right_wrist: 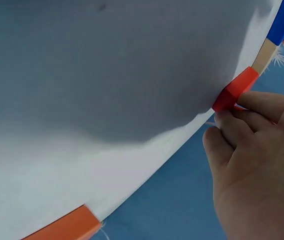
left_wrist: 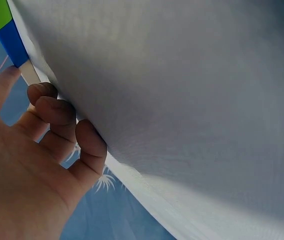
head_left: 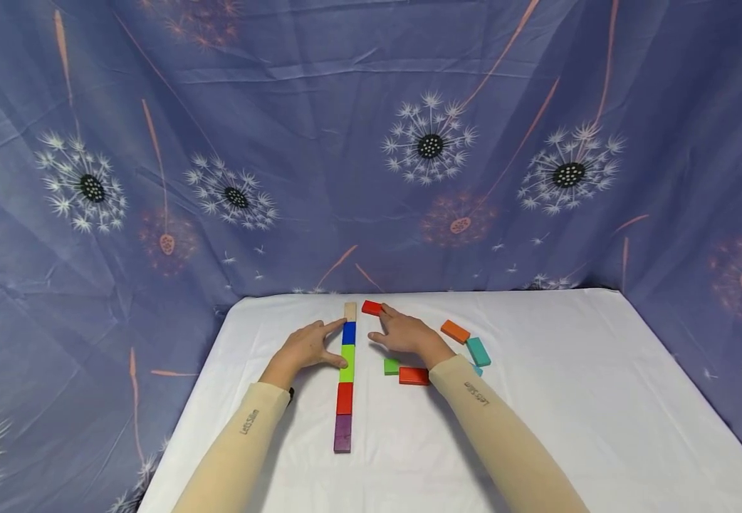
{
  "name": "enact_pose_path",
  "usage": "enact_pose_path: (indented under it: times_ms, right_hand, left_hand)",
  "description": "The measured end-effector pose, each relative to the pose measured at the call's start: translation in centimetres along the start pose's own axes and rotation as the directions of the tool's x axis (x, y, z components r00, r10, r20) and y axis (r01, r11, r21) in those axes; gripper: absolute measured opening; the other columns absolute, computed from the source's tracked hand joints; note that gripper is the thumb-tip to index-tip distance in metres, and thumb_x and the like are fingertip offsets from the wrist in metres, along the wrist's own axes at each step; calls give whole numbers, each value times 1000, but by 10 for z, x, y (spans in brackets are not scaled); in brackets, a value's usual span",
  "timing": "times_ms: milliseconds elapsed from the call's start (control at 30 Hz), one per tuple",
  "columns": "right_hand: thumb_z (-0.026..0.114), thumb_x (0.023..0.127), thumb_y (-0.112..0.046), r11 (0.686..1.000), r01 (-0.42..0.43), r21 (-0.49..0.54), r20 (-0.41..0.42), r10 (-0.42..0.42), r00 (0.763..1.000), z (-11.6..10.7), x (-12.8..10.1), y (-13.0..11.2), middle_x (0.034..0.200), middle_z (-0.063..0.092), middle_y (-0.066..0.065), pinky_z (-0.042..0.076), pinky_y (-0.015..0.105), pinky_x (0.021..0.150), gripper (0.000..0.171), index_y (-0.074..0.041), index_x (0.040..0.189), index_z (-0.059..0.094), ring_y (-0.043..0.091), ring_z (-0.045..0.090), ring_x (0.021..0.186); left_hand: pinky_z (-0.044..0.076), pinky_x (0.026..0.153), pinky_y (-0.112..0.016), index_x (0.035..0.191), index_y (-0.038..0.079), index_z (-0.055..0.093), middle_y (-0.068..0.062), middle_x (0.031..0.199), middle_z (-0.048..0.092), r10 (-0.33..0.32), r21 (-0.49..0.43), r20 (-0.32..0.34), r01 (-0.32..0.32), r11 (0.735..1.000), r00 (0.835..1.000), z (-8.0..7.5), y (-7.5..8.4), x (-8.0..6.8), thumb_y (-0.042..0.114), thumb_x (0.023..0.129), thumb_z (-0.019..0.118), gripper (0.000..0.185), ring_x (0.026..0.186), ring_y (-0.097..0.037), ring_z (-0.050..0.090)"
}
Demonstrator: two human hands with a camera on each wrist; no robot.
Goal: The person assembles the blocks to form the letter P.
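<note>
evidently the row (head_left: 345, 399) left of centre is kept straight by the left hand (head_left: 305, 347): its thumb and index finger are spread wide, the thumb on the lime block (head_left: 347, 363), the index at the joint of the blue block (head_left: 349, 333) and tan block (head_left: 350, 312). it grips nothing; its other fingers curl loosely, likely to stay off the row.

the right hand (head_left: 411, 335) reaches to the upper middle of the frame, fingers extended against the near right end of a red block (head_left: 372, 308), thumb held apart, so it seems to push or guide rather than grasp. that block lies just right of the row's top end, a small gap between them.

counted, the row has five blocks, end to end: one tan, one blue, one lime, one red, one purple. six more lie loose on the table (head_left: 602, 399), right of the row: two red, counting the touched one, one green, one orange, one teal, and one bluish piece partly hidden by the right sleeve (head_left: 499, 427). their scattered angles suggest a spare supply. that makes eleven visible.
</note>
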State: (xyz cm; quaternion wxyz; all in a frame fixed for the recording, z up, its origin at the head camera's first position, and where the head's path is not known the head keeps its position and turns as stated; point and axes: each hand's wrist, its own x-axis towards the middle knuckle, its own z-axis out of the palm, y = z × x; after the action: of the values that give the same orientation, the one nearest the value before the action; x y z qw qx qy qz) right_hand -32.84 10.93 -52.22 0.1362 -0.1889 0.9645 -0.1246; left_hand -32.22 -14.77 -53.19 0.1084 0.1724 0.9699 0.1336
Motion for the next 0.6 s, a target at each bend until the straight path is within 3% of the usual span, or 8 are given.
enact_pose_path:
  times_ms: [600]
  right_hand:
    - [40, 98, -67, 1000, -1, 11, -12, 1, 1000, 6, 7, -7, 168, 17, 5, 30, 47, 120, 85, -10, 159, 24, 25, 24, 153]
  left_hand:
    - [42, 106, -58, 154, 39, 37, -20, 149, 48, -7, -14, 10, 7, 1000, 1000, 1, 0, -3, 72, 61, 81, 108, 135, -37, 49]
